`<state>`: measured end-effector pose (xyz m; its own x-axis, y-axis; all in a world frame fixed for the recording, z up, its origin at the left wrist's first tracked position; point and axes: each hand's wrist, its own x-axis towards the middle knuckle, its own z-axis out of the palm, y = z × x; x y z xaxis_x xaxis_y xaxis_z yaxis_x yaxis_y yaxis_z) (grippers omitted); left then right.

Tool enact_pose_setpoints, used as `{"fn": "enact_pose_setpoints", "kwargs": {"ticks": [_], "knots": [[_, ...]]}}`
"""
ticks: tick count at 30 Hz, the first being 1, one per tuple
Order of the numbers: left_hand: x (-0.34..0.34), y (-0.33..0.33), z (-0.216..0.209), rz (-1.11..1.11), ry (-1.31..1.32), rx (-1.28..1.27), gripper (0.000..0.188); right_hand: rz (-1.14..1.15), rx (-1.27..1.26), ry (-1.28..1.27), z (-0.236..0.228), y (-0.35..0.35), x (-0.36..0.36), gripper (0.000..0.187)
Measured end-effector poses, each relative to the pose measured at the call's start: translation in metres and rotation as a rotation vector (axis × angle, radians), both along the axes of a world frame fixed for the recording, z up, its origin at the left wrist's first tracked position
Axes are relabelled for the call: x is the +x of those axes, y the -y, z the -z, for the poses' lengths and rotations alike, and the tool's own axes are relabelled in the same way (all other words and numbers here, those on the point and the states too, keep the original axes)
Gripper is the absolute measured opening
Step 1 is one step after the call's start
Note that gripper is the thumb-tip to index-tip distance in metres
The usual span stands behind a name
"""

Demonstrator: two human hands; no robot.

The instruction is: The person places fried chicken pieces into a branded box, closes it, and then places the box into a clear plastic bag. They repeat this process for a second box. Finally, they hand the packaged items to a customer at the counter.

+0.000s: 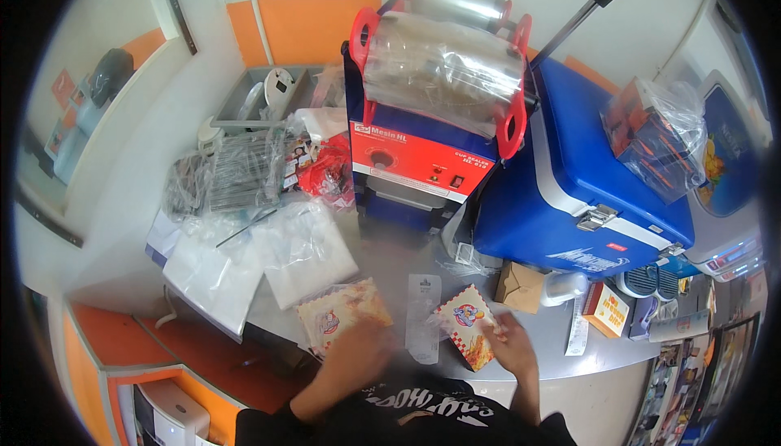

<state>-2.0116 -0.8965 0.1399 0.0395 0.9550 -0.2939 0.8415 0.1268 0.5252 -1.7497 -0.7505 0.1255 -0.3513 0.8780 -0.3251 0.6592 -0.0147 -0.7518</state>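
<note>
In my right hand (514, 347) is a printed paper food pouch (467, 326), cream with a round logo, red checks and a zigzag top edge. Thumb and fingers pinch it by its right side. My left hand (366, 350) is over the right part of some similar printed paper pouches (332, 317), which lie in clear plastic at the front of the counter. Motion smears its fingers, so their grip does not show. Between the two hands a long white paper slip (423, 304) lies flat on the metal counter.
A red and blue cup sealing machine (423, 161) with film rolls stands at the back. To its right is a big blue cooler box (586, 178). Clear plastic bags (297, 251) cover the left side. A brown carton (521, 286) and an orange-white box (606, 309) sit at right.
</note>
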Motion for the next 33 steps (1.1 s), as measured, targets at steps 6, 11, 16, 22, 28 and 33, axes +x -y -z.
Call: {"fn": "enact_pose_setpoints", "kwargs": {"ticks": [6, 11, 16, 22, 28, 33], "knots": [[0.117, -0.027, 0.055, 0.055, 0.3, 0.001, 0.066, 0.498, -0.571, 0.135, 0.089, 0.033, 0.066, 0.078], [0.129, -0.051, 0.151, -0.095, 0.478, -0.405, 0.081, 0.746, -0.613, -0.455, 0.127, 0.059, 0.056, 0.065], [0.132, -0.055, 0.164, -0.359, 0.585, 0.139, 0.078, 0.702, -0.704, -0.829, 0.12, 0.057, 0.052, 0.055], [0.088, -0.013, 0.061, 0.113, 0.701, -0.344, 0.057, 0.767, -0.436, -0.867, 0.095, 0.061, 0.044, 0.046], [0.021, 0.052, -0.01, -0.8, -0.036, 0.4, 0.055, 0.558, -0.122, -0.89, 0.023, 0.057, 0.05, 0.061], [-0.007, 0.058, 0.035, -1.076, -0.318, 0.547, 0.063, 0.136, -0.439, -1.126, -0.05, 0.024, 0.037, 0.069]]}}
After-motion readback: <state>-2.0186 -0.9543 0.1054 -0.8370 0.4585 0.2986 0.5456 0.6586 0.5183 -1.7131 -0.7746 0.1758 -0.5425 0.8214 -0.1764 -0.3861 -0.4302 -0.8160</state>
